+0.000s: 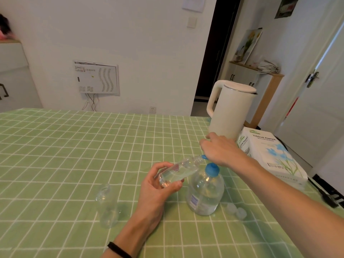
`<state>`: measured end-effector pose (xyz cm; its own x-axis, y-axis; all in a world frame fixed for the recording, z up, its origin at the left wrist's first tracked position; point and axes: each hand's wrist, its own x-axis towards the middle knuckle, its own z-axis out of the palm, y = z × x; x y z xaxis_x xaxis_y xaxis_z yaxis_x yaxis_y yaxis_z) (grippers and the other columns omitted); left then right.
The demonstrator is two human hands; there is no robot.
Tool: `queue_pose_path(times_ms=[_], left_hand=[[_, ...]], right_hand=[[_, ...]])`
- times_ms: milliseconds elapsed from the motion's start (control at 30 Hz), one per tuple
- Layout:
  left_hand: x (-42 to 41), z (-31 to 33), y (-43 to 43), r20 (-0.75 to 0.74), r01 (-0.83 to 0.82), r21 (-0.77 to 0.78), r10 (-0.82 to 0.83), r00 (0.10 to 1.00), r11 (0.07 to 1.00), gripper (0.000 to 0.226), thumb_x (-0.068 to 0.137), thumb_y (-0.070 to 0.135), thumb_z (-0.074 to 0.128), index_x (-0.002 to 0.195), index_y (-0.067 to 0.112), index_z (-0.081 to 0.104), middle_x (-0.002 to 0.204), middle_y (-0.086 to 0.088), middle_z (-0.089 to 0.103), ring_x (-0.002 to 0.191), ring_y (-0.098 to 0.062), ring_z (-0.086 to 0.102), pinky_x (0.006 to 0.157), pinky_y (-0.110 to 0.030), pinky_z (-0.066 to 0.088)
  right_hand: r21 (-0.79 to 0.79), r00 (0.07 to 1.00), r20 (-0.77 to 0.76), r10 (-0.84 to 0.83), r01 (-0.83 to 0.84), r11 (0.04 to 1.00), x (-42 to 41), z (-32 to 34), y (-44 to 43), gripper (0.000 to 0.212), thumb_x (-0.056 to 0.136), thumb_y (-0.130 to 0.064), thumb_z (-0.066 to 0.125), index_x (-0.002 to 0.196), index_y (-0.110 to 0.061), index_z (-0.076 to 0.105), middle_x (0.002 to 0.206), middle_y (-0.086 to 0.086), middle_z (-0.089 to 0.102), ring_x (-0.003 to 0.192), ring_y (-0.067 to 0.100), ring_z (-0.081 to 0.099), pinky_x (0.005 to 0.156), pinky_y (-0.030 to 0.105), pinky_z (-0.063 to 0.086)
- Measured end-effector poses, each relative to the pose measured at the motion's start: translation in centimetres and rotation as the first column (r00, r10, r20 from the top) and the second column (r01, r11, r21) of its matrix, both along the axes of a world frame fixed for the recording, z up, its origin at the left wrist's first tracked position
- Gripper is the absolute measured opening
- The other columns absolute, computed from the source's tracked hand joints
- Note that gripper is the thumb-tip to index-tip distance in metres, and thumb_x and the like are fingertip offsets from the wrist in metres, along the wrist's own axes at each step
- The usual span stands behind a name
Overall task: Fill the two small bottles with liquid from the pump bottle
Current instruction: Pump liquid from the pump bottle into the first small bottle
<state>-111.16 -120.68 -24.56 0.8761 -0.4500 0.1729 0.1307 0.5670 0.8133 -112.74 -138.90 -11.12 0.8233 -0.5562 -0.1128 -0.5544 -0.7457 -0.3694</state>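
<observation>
**Two bottles to fill, one at the spout**

One of the two was being filled. The left hand [158,185] had its fingers and thumb curled round the first small bottle [178,171], tilted so its open neck met the blue nozzle [203,156] of the pump bottle [205,190]. Clear liquid lay along its lower side; it looked partly full. The right hand [219,148] rested palm down on the pump head, fingers fairly straight, gripping nothing.

By my reading, the next move called for steady presses with the neck kept at the nozzle, then a swap to the second small bottle [108,205], which stood uncapped and seemingly empty on the desk [74,146], left of the left hand.

Counted: two small bottles, one pump bottle, two loose caps [231,208], one kettle [230,108], one tissue box [270,155].
</observation>
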Motion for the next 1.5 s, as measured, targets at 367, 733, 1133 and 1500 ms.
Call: queue_pose_path(times_ms=[367, 733, 1133, 1500], left_hand=[[-0.3, 0.2, -0.1, 0.005, -0.015, 0.003, 0.015, 1.0, 1.0, 0.059, 0.06, 0.004, 0.092, 0.114, 0.013, 0.068, 0.124, -0.022, 0.072, 0.105, -0.039, 0.07, 0.092, -0.041, 0.061], [-0.3, 0.2, 0.0, -0.003, -0.002, -0.002, 0.002, 1.0, 1.0, 0.059, 0.061, 0.002, 0.092, 0.114, 0.014, 0.068, 0.125, -0.02, 0.073, 0.106, -0.037, 0.072, 0.09, -0.036, 0.061], [-0.2, 0.2, -0.1, -0.004, -0.019, 0.014, 0.019, 1.0, 1.0, 0.06, 0.06, 0.004, 0.092, 0.114, 0.014, 0.069, 0.124, -0.021, 0.072, 0.104, -0.036, 0.071, 0.087, -0.033, 0.06], [-0.4, 0.6, -0.1, -0.013, -0.024, 0.004, 0.024, 1.0, 1.0, 0.054, 0.064, -0.008, 0.085, 0.112, 0.012, 0.068, 0.124, -0.021, 0.073, 0.101, -0.033, 0.071, 0.086, -0.032, 0.06]], right_hand=[[-0.023, 1.0, -0.013, 0.003, -0.003, 1.0, -0.3, 0.2, 0.2, 0.051, 0.092, -0.042, 0.029, 0.134, -0.02, 0.048, 0.135, 0.014, 0.05, 0.125, 0.038, 0.042, 0.106, 0.054, 0.037], [-0.053, 0.999, -0.044, 0.007, -0.01, 0.999, -0.5, -0.4, 0.6, 0.062, 0.096, -0.042, 0.03, 0.155, -0.023, 0.025, 0.156, 0.013, 0.028, 0.145, 0.037, 0.02, 0.117, 0.061, 0.02], [-0.06, 0.997, -0.077, -0.018, 0.013, 0.998, -0.4, -0.2, 0.6, 0.063, 0.097, -0.041, 0.028, 0.157, -0.024, 0.02, 0.16, 0.007, 0.021, 0.148, 0.036, 0.013, 0.118, 0.063, 0.014], [-0.102, 0.999, -0.04, 0.002, -0.006, 0.995, -0.5, 0.8, 0.6, 0.059, 0.098, -0.042, 0.029, 0.154, -0.021, 0.025, 0.154, 0.01, 0.027, 0.145, 0.035, 0.018, 0.117, 0.063, 0.017]])
